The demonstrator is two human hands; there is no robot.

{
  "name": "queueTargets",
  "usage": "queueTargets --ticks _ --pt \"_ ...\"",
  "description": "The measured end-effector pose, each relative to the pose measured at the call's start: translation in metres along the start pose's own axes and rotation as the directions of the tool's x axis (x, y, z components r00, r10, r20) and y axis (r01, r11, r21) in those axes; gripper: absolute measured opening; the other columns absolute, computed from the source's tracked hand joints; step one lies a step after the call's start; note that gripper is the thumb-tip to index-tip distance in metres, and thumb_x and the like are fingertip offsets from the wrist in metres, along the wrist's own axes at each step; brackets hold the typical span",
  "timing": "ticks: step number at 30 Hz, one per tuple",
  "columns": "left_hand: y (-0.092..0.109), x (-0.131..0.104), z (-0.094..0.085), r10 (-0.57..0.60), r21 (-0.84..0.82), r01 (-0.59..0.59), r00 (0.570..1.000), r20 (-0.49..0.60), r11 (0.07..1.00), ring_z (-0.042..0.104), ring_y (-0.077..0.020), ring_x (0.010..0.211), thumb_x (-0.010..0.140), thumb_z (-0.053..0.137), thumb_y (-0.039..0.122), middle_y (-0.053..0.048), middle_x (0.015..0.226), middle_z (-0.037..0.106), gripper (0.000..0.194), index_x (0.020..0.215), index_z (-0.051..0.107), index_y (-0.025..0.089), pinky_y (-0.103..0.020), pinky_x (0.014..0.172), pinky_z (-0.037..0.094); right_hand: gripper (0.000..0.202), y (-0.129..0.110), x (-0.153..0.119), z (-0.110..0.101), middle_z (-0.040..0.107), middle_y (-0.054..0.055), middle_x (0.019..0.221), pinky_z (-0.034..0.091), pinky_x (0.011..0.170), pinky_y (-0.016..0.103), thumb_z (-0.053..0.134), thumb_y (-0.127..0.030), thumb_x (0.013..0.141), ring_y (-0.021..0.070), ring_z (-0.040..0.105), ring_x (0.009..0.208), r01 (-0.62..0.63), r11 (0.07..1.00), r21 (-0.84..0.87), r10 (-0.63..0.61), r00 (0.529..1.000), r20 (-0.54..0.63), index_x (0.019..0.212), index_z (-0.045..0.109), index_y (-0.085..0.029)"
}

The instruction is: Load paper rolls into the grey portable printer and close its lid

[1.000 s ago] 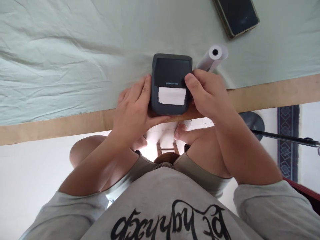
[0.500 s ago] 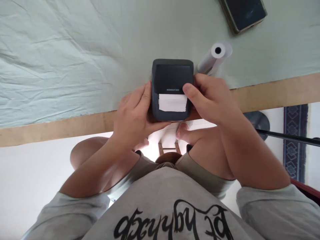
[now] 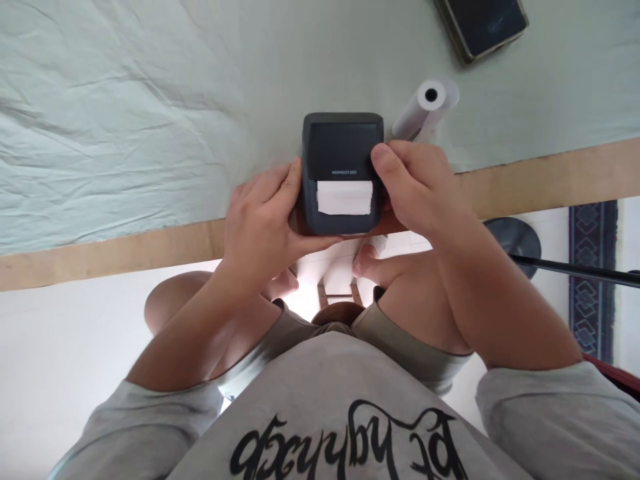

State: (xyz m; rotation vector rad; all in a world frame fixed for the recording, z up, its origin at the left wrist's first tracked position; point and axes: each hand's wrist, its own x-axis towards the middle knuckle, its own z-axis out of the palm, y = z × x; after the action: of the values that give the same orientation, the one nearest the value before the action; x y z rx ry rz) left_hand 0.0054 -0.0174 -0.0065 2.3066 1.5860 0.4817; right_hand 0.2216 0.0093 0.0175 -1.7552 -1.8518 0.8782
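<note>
A dark label printer (image 3: 344, 150) marked NIIMBOT is held between my two hands at the table's near edge. White paper (image 3: 345, 198) sticks out of the slot below its lid. My left hand (image 3: 265, 217) grips the printer's left side, its thumb stretched along the front edge. On the other side, my right hand (image 3: 417, 190) holds the right side, with the thumb on the lid's right edge; its other fingers are partly hidden. Just beyond my right hand lies a white paper roll (image 3: 413, 117) with a dark core and a loose outer flap.
A smartphone (image 3: 485, 27) in a case lies at the far right. Pale green cloth (image 3: 150, 120) covers the table, with wrinkles on the left. A wooden strip (image 3: 545, 175) runs along the near edge. On the floor at right stand a round black base with a pole (image 3: 513, 247) and a patterned rug (image 3: 593, 280).
My right thumb has slid from the lid's lower right, by the lettering, up to its right edge. The whole view has shifted slightly; both hands still hold the printer.
</note>
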Motion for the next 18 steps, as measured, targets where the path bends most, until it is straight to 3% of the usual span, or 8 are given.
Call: queueTargets --ticks 5,12,15,18 --pt "0.001 0.003 -0.002 -0.019 -0.063 0.021 0.999 0.045 0.998 0.062 -0.0391 0.119 0.070 0.053 0.094 -0.013 0.131 0.065 0.102 0.138 0.056 0.019 -0.055 0.099 0.048 0.051 0.004 0.000 0.003 0.046 -0.001 0.054 0.040 0.060 0.032 0.045 -0.047 0.101 0.0138 0.045 0.054 0.015 1.000 -0.026 -0.016 1.000 -0.005 0.058 0.034 -0.022" --pt "0.001 -0.002 -0.002 -0.010 -0.053 0.012 0.999 0.036 0.999 0.059 -0.0409 0.123 0.071 0.060 0.088 -0.014 0.136 0.062 0.098 0.144 0.049 0.024 -0.057 0.101 0.044 0.046 0.011 -0.001 -0.002 0.047 -0.003 0.057 0.036 0.054 0.028 0.054 -0.050 0.095 0.0120 0.045 0.055 0.059 0.997 0.055 -0.061 0.998 0.033 0.062 0.038 -0.023" --pt "0.000 -0.004 -0.004 0.004 -0.094 0.000 0.999 0.045 0.996 0.057 -0.0390 0.125 0.085 0.047 0.079 -0.012 0.136 0.061 0.080 0.147 0.045 0.028 -0.057 0.102 0.043 0.042 0.012 -0.004 -0.007 0.047 -0.005 0.059 0.038 0.056 0.029 0.066 -0.043 0.087 0.0124 0.048 0.057 0.061 0.995 0.084 -0.064 0.998 0.026 0.066 0.036 -0.024" --pt "-0.001 -0.003 -0.004 0.016 -0.129 -0.011 0.999 0.034 0.992 0.058 -0.0364 0.123 0.095 0.034 0.065 -0.011 0.131 0.064 0.064 0.147 0.043 0.030 -0.055 0.102 0.044 0.040 0.009 -0.008 -0.009 0.051 -0.007 0.059 0.036 0.058 0.029 0.071 -0.033 0.079 0.0120 0.049 0.055 0.101 0.989 0.105 -0.093 0.992 -0.081 0.072 0.032 -0.025"
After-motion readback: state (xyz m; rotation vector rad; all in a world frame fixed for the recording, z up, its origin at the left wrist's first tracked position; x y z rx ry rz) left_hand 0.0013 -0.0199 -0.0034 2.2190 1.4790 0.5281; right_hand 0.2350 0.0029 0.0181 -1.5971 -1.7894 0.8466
